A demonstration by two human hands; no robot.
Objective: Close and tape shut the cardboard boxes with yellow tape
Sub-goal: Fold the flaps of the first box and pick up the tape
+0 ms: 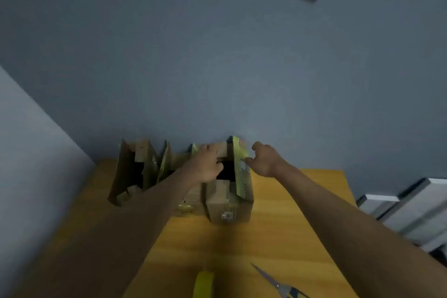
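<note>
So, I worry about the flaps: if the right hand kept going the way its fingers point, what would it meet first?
Probably the upright yellow-taped cardboard flap of the open brown box; the right hand already looks against its edge, though blur hides contact.

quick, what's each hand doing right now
Left hand: fingers grip a flap of the open box.
Right hand: fingers pinch its right flap.

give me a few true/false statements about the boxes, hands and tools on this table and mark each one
1. The brown cardboard box under the hands is already taped shut. False: its flaps stand open.
2. The right hand touches that box's upright right flap. True.
3. The yellow tape roll is in the left hand. False: it lies on the wooden table, at the near edge.
4. A second open cardboard box stands to the left. True.
5. The grey-bladed scissors lie inside a box. False: they lie on the table.
</note>
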